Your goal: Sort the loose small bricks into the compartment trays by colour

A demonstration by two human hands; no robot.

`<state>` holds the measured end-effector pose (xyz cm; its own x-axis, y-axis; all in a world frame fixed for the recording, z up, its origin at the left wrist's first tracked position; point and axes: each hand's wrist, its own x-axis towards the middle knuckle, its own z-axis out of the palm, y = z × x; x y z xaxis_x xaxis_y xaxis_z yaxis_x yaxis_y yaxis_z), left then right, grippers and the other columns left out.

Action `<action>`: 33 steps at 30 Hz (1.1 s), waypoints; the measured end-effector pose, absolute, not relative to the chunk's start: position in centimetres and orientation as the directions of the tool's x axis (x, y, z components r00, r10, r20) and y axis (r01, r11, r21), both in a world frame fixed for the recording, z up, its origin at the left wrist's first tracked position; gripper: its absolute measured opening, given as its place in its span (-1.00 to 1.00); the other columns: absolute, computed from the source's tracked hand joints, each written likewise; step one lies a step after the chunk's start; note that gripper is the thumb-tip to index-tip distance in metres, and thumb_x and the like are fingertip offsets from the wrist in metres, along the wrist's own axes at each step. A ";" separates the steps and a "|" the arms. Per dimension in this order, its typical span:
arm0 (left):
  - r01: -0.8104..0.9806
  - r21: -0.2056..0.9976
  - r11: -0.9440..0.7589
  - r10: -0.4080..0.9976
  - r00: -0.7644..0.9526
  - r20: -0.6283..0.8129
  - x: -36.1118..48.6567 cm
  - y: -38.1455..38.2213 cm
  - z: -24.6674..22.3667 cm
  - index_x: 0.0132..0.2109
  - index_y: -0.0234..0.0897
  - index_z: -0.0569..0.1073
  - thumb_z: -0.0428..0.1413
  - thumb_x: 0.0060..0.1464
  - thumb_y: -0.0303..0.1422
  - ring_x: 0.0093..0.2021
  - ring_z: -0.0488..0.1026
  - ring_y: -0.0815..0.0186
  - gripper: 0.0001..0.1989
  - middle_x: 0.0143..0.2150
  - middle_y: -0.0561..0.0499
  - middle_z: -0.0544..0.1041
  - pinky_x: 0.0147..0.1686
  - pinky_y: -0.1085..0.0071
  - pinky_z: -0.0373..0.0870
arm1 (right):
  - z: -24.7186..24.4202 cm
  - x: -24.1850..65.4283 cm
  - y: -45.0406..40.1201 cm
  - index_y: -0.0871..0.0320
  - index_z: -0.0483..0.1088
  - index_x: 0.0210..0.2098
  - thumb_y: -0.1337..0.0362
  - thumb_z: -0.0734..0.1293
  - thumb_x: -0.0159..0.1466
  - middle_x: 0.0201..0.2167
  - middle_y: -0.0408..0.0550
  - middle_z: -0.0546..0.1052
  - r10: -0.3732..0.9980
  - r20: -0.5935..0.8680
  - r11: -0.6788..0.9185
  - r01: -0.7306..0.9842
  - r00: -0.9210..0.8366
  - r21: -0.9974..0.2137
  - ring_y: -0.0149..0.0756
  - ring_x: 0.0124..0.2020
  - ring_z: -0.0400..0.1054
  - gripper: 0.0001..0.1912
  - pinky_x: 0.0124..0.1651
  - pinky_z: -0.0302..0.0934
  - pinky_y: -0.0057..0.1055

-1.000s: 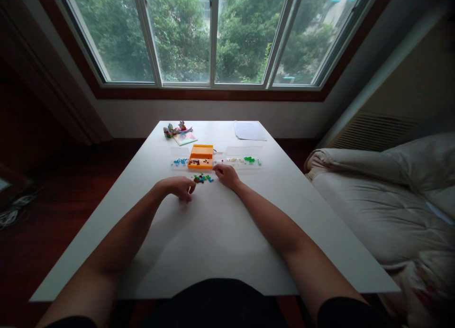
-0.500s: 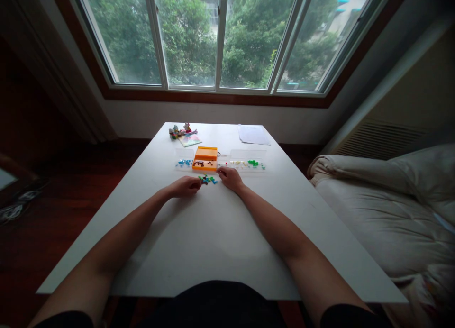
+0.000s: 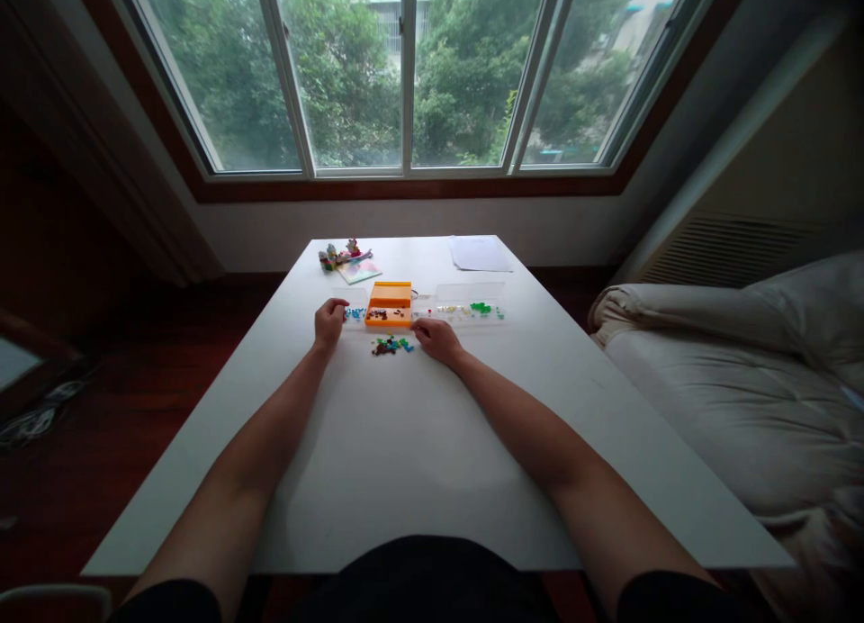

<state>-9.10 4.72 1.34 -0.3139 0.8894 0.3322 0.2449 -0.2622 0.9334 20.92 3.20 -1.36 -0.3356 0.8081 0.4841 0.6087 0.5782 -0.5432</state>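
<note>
My left hand [image 3: 330, 320] is at the left end of a clear plastic box with small blue pieces [image 3: 355, 314] in it. Its fingers are pinched; anything between them is too small to make out. My right hand [image 3: 437, 337] rests on the table by the lower right corner of an open orange box [image 3: 390, 291], fingers curled together, their tips partly hidden. Small brown pieces [image 3: 382, 314] lie in the orange box. Between the hands and nearer to me is a loose pile of mixed green, blue, yellow and brown pieces [image 3: 391, 345].
Right of the orange box, another clear box [image 3: 471, 292] holds pale and green pieces. At the far left of the white table [image 3: 418, 461] stand small built figures [image 3: 329, 257] beside a colourful card [image 3: 359, 271]. Paper sheets [image 3: 481, 253] lie far right. A sofa [image 3: 702, 353] flanks the table.
My left hand has moved from the loose pile forward and left to the box of blue pieces, uncovering brown pieces in the pile. My right hand has stayed by the orange box.
</note>
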 end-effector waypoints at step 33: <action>0.747 0.387 -0.541 0.836 0.427 0.344 -7.5 1.7 0.6 -0.28 -0.22 0.58 0.12 0.10 -0.39 -0.32 0.40 0.30 -0.87 -0.24 -0.03 0.52 -0.29 0.39 0.30 | -1.1 20.9 2.8 0.09 0.59 -0.19 0.37 0.30 0.29 -0.31 -0.10 0.60 0.814 0.469 0.572 0.613 -0.342 -0.545 -0.30 -0.30 0.42 -0.78 -0.17 0.20 -0.44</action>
<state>-7.51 1.71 0.55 0.4271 0.8362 0.3439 0.7472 -0.5406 0.3865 20.92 2.83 -1.05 -0.3422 0.8142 0.4690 0.6129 0.5717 -0.5455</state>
